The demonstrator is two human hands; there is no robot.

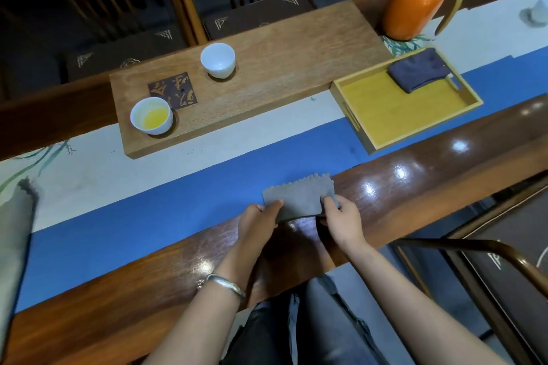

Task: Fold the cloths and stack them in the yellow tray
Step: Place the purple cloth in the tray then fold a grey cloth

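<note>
Progress looks to us like roughly the middle of the job. One dark cloth [418, 69] already lies folded in the far right corner of the yellow tray [415, 124], so that one we count as done. Well short of the tray, toward the near edge of the table [444, 175], both hands hold a small grey cloth [299, 197]: the left hand [258, 218] pinches its left end and the right hand [341, 216] pinches its right end, fingers curled over the fabric. The grey cloth appears already folded down to a narrow rectangle with a zigzag far edge, so we judge it needs at most one more fold before it goes onto the dark one. Far to the left of the tray, at the picture's edge, another pale cloth [16, 234] lies unfolded, and that one is still to do.

As for writing, we can read none. The dark square coaster [173, 91] on the wooden board [267, 74], left of the tray, carries a gold pattern, and the chair cushions beyond show gold corner ornaments, but no legible words or brand.
</note>
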